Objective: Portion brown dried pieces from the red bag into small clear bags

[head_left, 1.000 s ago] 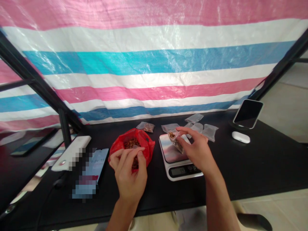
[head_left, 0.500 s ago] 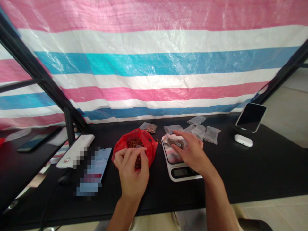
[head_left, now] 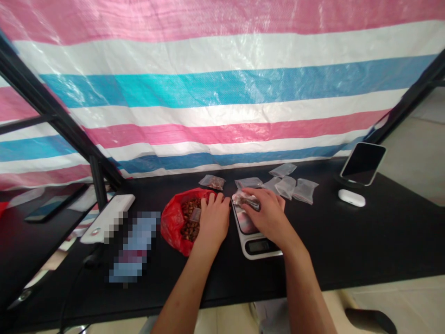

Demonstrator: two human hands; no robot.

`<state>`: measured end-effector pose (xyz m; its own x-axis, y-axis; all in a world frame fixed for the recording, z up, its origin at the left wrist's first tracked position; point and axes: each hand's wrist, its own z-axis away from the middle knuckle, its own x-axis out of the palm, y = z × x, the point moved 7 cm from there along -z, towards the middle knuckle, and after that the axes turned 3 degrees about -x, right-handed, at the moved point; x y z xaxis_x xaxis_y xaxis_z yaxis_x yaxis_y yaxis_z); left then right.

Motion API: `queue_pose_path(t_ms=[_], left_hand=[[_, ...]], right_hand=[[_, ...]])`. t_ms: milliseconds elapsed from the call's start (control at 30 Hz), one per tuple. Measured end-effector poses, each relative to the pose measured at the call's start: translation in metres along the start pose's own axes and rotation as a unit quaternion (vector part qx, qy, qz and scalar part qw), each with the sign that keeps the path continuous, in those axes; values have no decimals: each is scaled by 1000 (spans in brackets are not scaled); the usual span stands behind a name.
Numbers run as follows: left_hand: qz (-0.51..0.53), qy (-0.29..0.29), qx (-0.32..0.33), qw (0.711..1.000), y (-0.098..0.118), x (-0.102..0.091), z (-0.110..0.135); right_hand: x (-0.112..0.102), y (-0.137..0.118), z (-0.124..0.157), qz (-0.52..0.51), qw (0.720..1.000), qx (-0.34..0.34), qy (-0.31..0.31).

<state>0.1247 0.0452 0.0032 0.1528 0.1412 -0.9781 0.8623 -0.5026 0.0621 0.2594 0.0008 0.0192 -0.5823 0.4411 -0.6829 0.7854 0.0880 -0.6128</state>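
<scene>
My right hand [head_left: 266, 214] rests over the white kitchen scale [head_left: 252, 239], its fingers curled on a small clear pouch [head_left: 245, 200] of brown bits lying on the platform. My left hand [head_left: 214, 219] lies palm down, fingers stretched, on the right edge of the red plastic bag [head_left: 175, 222], which holds brown pieces. The fingertips reach toward the table between bag and scale. A little clear piece [head_left: 195, 214] lies among the brown pieces just left of that hand.
A filled pouch [head_left: 212, 182] and several empty clear pouches [head_left: 294, 186] lie behind the scale. On the right stand a propped phone [head_left: 363, 163] and a white earbud case [head_left: 351, 198]. A white power bank [head_left: 107, 218] and blurred phone [head_left: 134, 246] lie left. A striped tarp [head_left: 222, 88] hangs behind.
My left hand left the bag's mouth and moved right and forward, flattening on the bag's edge. My right hand lowered the pouch onto the scale platform.
</scene>
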Motion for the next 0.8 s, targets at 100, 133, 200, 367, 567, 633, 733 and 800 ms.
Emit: queue_pose_path(t_ms=[100,133,200,367,567,633,733,800], left_hand=[[10,-8,12,1000,3,2,-1],[18,-10,11,1000,2,1,-1],[27,-12,5,1000,0,0,-1],[83,9,-36,996,-20,-11,6],[176,147,-50,972,-16,-58,16],[202,168,-33,964,-3,-68,13],[220,153,0,963,17,-70,2],[227,137,13,964,24,-67,-5]], right_hand=[[-3,3,0,0,1000,12,-10],[-4,4,0,0,1000,12,-10],[-6,6,0,2,1000,7,-7],[-14,12,1,-12,1000,7,11],[-37,16,0,-67,995,4,71],[-40,15,-1,-94,993,-2,73],[-41,11,-2,-138,988,-15,66],[-40,10,-2,-157,986,-18,58]])
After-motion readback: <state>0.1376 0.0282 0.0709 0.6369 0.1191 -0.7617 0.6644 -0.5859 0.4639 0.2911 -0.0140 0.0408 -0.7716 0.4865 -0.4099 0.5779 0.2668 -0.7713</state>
